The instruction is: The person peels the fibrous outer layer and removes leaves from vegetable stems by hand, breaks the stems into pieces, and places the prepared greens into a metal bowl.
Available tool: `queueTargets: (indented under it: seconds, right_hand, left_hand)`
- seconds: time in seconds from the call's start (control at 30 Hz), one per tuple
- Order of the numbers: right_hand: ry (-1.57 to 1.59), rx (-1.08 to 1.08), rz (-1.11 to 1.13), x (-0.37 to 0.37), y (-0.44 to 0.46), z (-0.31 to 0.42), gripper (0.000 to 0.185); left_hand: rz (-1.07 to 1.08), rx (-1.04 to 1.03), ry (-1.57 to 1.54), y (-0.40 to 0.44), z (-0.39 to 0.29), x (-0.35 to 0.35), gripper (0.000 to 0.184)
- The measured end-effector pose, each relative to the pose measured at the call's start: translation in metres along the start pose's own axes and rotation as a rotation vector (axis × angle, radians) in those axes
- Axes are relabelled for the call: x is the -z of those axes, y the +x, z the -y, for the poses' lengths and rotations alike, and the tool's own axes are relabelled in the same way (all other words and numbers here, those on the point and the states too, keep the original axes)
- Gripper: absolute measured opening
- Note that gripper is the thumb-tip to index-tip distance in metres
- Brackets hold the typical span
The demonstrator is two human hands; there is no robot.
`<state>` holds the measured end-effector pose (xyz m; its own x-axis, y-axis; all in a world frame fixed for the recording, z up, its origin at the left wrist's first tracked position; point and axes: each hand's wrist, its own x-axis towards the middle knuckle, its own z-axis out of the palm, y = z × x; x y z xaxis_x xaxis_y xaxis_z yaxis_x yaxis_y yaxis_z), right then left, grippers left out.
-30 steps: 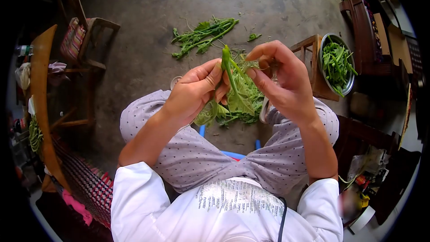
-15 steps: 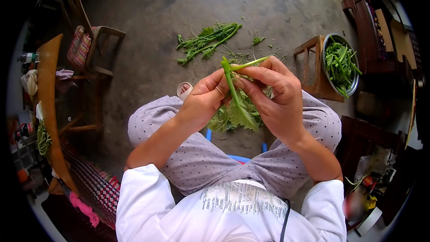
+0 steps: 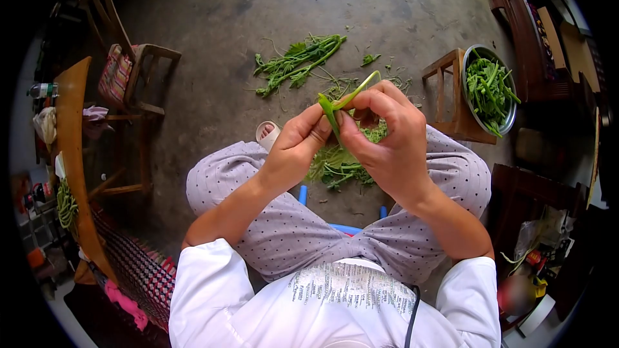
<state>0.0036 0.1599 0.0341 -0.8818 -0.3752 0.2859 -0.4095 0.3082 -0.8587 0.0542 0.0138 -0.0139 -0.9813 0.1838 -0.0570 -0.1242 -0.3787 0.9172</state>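
My left hand point(image 3: 298, 145) pinches a green vegetable stem point(image 3: 329, 111) between thumb and fingers, above my lap. Close beside it, my right hand point(image 3: 390, 132) is closed on the same stem, and a thin pale-green piece point(image 3: 365, 87) arches up over its fingers. Whether that piece is a side stalk or a peeled strip is hard to tell. Below my hands, leafy trimmings point(image 3: 345, 171) lie on the floor between my knees, partly hidden by the right hand. Further ahead lies a bundle of long leafy stems point(image 3: 300, 63).
At the right, a metal basin point(image 3: 469, 106) of cut green stems point(image 3: 491, 90) sits on a wooden stool point(image 3: 442, 67). A wooden chair point(image 3: 145, 58) stands at the left, near a wooden table edge point(image 3: 72, 154). Loose scraps point(image 3: 370, 59) dot the concrete floor point(image 3: 271, 0).
The thin piece above my right hand now bends upward instead of lying straight. The leaf that hung below my hands no longer shows there, and the floor trimmings are more visible.
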Motion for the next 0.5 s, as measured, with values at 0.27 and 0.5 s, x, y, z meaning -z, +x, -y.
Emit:
queueTargets:
  seconds: [0.27, 0.5]
  right_hand:
    - [0.440, -0.296, 0.122, 0.003, 0.004, -0.011, 0.015]
    - [0.434, -0.273, 0.135, 0.001, 0.002, -0.017, 0.014]
  left_hand:
    - [-0.103, -0.033, 0.031, 0.004, -0.008, 0.000, 0.021]
    - [-0.131, -0.107, 0.377, 0.002, -0.011, 0.000, 0.016]
